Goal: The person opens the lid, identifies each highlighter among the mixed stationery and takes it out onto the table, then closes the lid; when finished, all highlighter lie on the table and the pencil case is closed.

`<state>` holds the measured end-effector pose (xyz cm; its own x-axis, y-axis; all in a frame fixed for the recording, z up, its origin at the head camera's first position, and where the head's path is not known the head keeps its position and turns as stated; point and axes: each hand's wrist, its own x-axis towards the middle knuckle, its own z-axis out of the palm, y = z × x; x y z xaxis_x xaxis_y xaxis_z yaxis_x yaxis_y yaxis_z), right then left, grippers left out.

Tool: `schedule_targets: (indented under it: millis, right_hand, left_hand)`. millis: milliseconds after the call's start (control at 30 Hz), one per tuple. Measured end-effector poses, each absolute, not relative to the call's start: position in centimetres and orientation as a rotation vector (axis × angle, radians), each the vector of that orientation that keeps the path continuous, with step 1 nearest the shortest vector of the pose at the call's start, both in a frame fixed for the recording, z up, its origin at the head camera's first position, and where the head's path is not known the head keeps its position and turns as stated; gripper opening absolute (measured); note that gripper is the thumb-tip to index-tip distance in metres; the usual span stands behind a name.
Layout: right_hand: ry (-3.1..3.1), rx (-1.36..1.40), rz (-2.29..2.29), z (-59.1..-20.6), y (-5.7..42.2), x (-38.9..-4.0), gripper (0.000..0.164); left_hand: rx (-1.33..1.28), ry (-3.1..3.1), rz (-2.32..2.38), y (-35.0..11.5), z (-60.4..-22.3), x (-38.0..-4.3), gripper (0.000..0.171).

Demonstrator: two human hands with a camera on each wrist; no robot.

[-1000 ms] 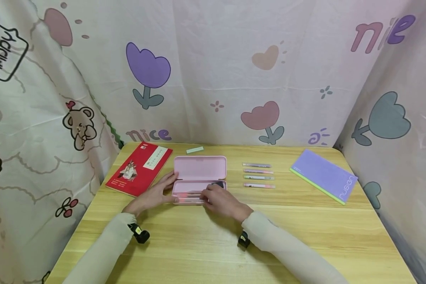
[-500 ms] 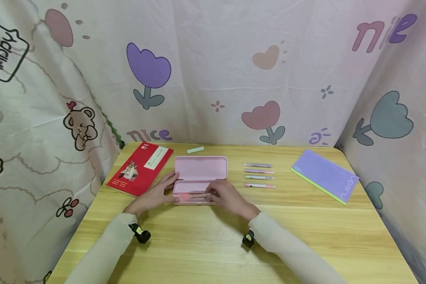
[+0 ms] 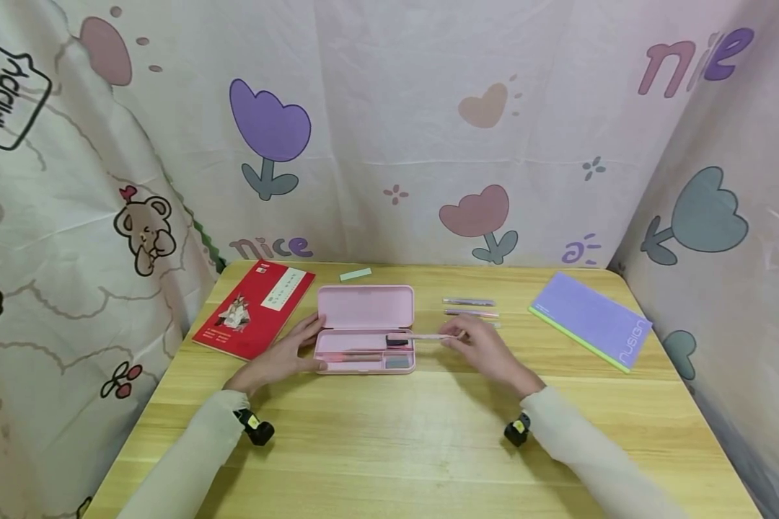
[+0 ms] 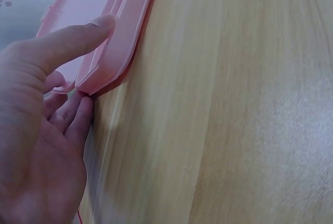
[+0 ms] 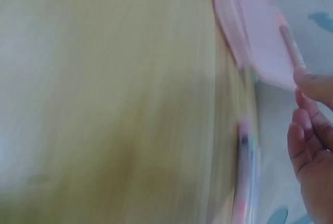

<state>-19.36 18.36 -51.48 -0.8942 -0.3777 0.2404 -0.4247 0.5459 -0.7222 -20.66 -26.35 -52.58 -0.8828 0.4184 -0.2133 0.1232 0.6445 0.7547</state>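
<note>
A pink pencil case (image 3: 366, 306) lies unfolded on the table, its lid leaning back. My left hand (image 3: 279, 360) holds its left end, thumb on the front rim and fingers at the hinge corner, as the left wrist view shows. Inside, pink-orange pens (image 3: 353, 357) fill the front left compartment, beside a grey block (image 3: 397, 362) and a small black item (image 3: 397, 342). My right hand (image 3: 490, 353) pinches a slim pink pen (image 3: 428, 336) by one end, raised to the right of the case; its other end points left over the case.
Several pens lie in a row right of the case, including a dark one (image 3: 469, 302) at the back; my right hand covers part of the row. A red booklet (image 3: 254, 308) sits left, a purple notebook (image 3: 591, 322) right, and a pale green strip (image 3: 355, 274) behind.
My right hand has lifted a pen out of the case and moved right with it, uncovering the case's right compartments. The left hand has stayed at the case's left end.
</note>
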Motion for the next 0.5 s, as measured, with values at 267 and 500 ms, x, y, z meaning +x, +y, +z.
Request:
schedule_targets:
  millis: [267, 500]
  right_hand:
    - [-2.775, 0.62, 1.17, -52.4, 23.9, -18.2, 0.015]
    - [-2.805, 0.535, 1.13, -53.4, 26.3, -17.5, 0.019]
  left_hand:
    - [0.444, 2.497, 1.109, -26.3, -52.6, -20.8, 0.111]
    - [0.451, 2.493, 1.11, -26.2, -52.4, -20.8, 0.111]
